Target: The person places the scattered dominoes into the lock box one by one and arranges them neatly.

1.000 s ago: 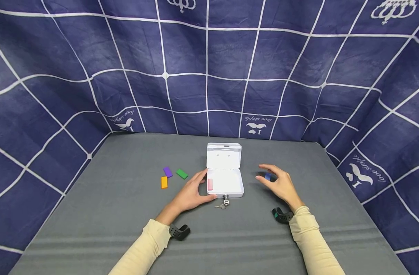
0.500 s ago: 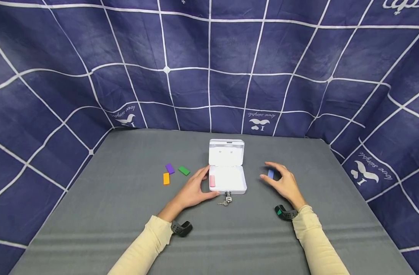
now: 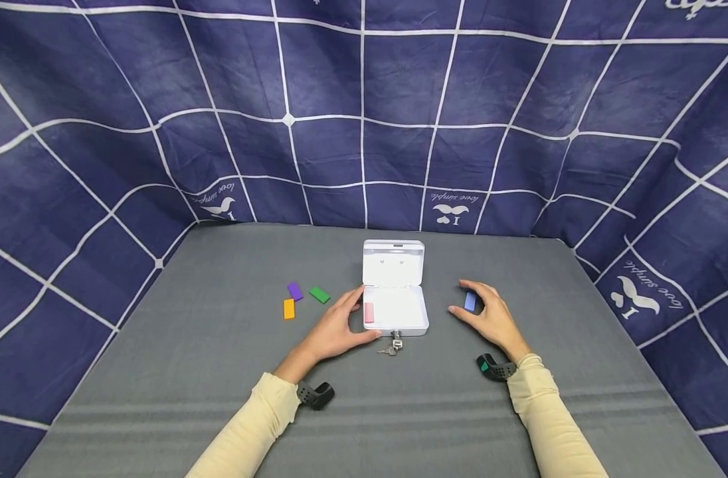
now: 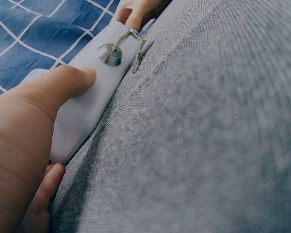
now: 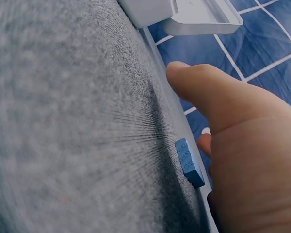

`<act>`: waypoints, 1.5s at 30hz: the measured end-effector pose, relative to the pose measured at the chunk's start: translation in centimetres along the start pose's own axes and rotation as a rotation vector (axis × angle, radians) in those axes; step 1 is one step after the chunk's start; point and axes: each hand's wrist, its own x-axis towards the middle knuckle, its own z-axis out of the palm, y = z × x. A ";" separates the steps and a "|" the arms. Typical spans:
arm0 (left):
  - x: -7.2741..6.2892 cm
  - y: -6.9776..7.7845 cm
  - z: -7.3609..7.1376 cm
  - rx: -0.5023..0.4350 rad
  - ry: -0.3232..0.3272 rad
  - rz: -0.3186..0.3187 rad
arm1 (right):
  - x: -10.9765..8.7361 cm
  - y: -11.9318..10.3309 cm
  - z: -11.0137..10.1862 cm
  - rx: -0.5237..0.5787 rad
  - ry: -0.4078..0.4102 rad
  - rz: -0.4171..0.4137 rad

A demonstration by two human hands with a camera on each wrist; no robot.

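My left hand (image 3: 337, 330) holds the left front corner of a white cash box (image 3: 409, 311). Its thumb lies against the front wall beside the lock (image 4: 110, 54), fingers along the left side. The box's lid (image 3: 393, 269) stands raised at the back, and keys (image 3: 390, 350) hang from the lock. Inside, at the left, lies a pink block (image 3: 369, 313). To the right of the box, my right hand (image 3: 489, 322) hovers with thumb and fingers spread around a blue block (image 3: 470, 302). That block rests on the grey cloth, with a gap to the thumb in the right wrist view.
Left of the box lie a purple block (image 3: 295, 291), an orange block (image 3: 289, 309) and a green block (image 3: 319, 295) on the grey table cloth (image 3: 220, 345). A blue curtain with white lines (image 3: 328, 153) surrounds the table's back and sides.
The head view has shifted slightly. My right thumb has moved a little toward me, and more of the blue block shows between thumb and fingers. My left hand stays on the cash box.
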 end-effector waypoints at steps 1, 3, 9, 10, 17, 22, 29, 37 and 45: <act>0.1 0.0 0.0 0.003 -0.002 -0.001 | 0.0 0.1 0.0 -0.004 0.000 -0.001; 0.2 0.1 0.0 -0.002 -0.002 0.003 | 0.0 0.2 -0.1 -0.009 -0.005 0.002; 0.6 0.3 0.0 -0.001 -0.002 0.008 | 0.3 0.4 -0.2 -0.021 -0.020 0.000; 0.6 0.3 -0.1 0.001 -0.003 0.006 | 0.2 0.3 -0.2 -0.024 -0.026 0.000; 0.0 0.1 -0.1 -0.002 -0.002 -0.015 | -0.1 0.0 0.1 -0.044 -0.064 -0.004; -0.2 0.0 0.0 -0.005 -0.002 -0.011 | -0.2 0.0 0.2 -0.044 -0.068 -0.006; 0.1 0.0 -0.1 -0.005 -0.007 -0.010 | -0.2 -0.1 0.1 -0.045 -0.076 0.027; 0.3 0.0 -0.1 0.011 -0.015 -0.036 | 0.0 -0.2 -0.1 -0.050 -0.078 0.032; 0.2 0.2 -0.2 0.017 -0.025 -0.055 | 0.1 0.0 0.1 -0.048 -0.072 0.002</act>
